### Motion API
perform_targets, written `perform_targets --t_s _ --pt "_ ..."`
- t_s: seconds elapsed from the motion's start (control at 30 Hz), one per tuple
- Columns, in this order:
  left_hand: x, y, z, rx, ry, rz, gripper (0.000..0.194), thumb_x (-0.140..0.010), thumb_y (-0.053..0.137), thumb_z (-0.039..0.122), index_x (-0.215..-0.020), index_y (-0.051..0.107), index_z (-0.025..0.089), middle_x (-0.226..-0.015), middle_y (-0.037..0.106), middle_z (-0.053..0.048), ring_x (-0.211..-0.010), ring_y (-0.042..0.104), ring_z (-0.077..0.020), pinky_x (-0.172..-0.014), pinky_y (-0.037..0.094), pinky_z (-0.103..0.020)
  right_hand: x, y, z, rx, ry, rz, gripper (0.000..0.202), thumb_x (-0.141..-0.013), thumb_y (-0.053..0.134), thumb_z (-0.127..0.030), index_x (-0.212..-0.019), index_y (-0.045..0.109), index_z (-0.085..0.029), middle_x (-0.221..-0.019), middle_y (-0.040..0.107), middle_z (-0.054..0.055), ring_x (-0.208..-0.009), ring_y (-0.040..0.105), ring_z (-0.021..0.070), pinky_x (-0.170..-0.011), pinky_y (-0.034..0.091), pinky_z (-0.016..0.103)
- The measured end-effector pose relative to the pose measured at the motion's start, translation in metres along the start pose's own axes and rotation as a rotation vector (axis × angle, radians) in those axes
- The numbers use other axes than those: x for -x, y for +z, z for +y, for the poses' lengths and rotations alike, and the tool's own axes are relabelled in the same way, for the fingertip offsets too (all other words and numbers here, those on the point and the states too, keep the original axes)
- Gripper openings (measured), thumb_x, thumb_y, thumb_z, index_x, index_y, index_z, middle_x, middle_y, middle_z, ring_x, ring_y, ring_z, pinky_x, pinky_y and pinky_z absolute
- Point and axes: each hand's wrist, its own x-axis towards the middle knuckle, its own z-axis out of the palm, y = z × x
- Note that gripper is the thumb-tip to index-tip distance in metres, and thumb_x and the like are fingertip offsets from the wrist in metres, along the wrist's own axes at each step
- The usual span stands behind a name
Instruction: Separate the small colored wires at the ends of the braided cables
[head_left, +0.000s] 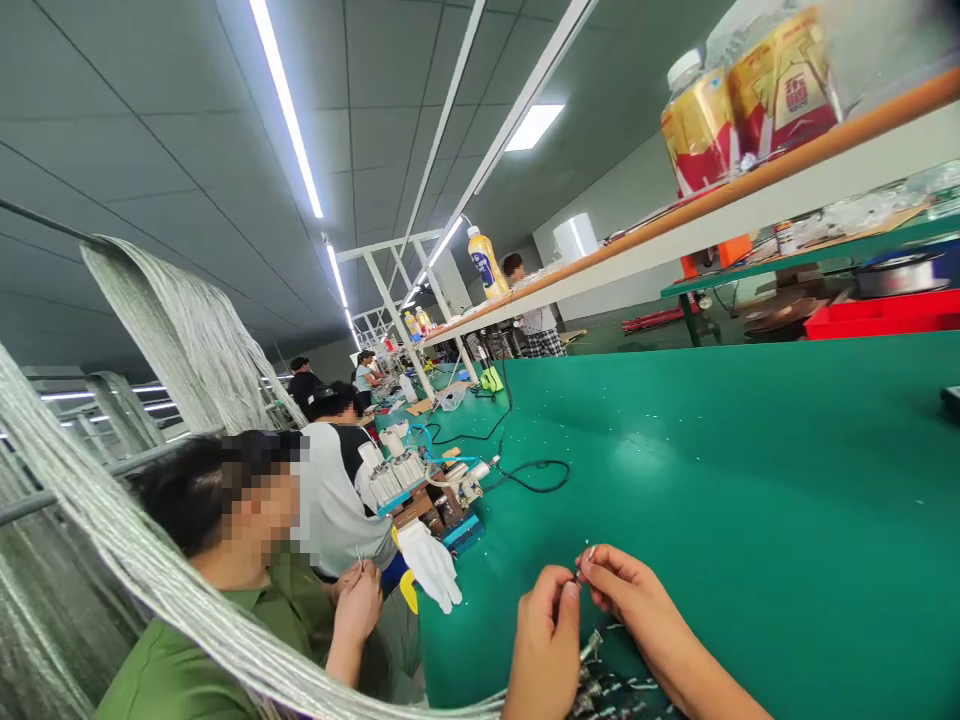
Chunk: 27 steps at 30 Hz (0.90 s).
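Note:
My left hand (546,630) and my right hand (626,590) meet above the front edge of the green table. Both are closed, thumbs against fingers, pinching a thin wire end (590,552) with a pale tip. Most of that wire is covered by my fingers. Beneath them lies a pile of dark wire ends (592,685) with some metal and white tips, partly hidden by my hands and wrists. A long bundle of silvery braided cables (172,590) sweeps in from the left toward this pile.
A person in a green shirt (300,620) sits at my left, hands holding something thin. Nearby stand a small bench machine (420,490) and a white glove (431,565). A black cord (544,475) lies on the green table (750,500). An orange-edged shelf (750,175) carries bottles (701,120).

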Motion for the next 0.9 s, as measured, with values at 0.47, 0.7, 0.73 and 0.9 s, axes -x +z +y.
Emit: perform_targets --t_s 0.47,0.7,0.73,0.9 --pt "-0.008 0.000 -0.008 0.161 -0.074 -0.149 0.042 -0.095 0.036 0.055 -0.096 0.055 0.019 -0.062 0.036 0.006 -0.053 0.031 -0.0095 -0.050 0.025 -0.021 0.007 0.003 -0.011 0.072 0.000 0.017 0.024 -0.065 0.074 -0.035 -0.070 0.062 -0.016 -0.075 0.064 0.001 -0.063 0.049 0.0107 -0.062 0.039 0.025" --pt "-0.009 0.000 -0.004 0.046 -0.043 -0.067 0.028 -0.097 0.041 0.044 -0.098 0.056 0.021 -0.062 0.040 0.006 -0.054 0.035 -0.0089 -0.052 0.026 -0.022 0.006 0.000 -0.009 0.118 0.019 0.030 0.022 -0.065 0.073 -0.035 -0.073 0.065 -0.015 -0.073 0.063 0.000 -0.062 0.050 0.0107 -0.062 0.039 0.025" --pt "-0.009 0.000 -0.003 0.039 -0.035 -0.050 0.026 -0.096 0.042 0.043 -0.099 0.056 0.021 -0.062 0.041 0.006 -0.054 0.035 -0.0087 -0.051 0.025 -0.022 0.006 -0.001 -0.010 0.126 0.021 0.033 0.022 -0.065 0.073 -0.034 -0.073 0.065 -0.015 -0.073 0.063 0.000 -0.063 0.050 0.0108 -0.062 0.039 0.025" --pt "-0.007 0.002 -0.001 0.049 0.004 -0.001 0.020 -0.093 0.050 0.038 -0.097 0.058 0.020 -0.063 0.047 0.006 -0.053 0.035 -0.0075 -0.050 0.026 -0.020 0.008 -0.002 -0.011 0.124 0.000 0.022 0.022 -0.066 0.073 -0.036 -0.071 0.065 -0.016 -0.071 0.061 -0.001 -0.063 0.049 0.0108 -0.062 0.039 0.025"
